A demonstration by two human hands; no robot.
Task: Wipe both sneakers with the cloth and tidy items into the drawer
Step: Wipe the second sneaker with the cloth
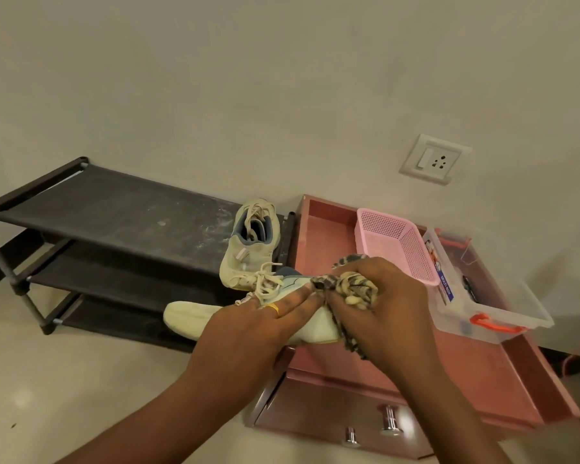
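— Which step are they on?

— The wiping, I'd say, and on one shoe only so far. The left hand (pixel 248 326) holds a pale sneaker (pixel 188 318) across its middle, fingers laid fairly straight along the upper, thumb out of my sight. The right hand (pixel 385 309) is clenched round a bunched, patterned cloth (pixel 352 291) and presses it to the heel end.

— Where is the shoe, exactly?

— Up in the air, between the shoe rack (pixel 114 209) and the open drawer (pixel 329 229), over the drawer's near left corner. It rests on nothing that I can make out.

— Which way does it point?

— Toe to the person's left, toward the rack; heel to the right, under the cloth. Its long axis runs side to side, roughly level, with the laces up and away from the person.

— And its pair?

— The other sneaker (pixel 248 252) sits on the rack's top shelf, at the right end, just behind the held one, lying front to back. Which end is the toe I can't say.

— What does the next move call for?

— My guess is that the cloth has to travel the shoe's length, heel to toe, while the left hand shifts or turns the shoe so the part under its fingers gets reached. After that comes the other shoe, then the tidying. A pink basket (pixel 406 249) and a clear box (pixel 503 316) already stand in the drawer.
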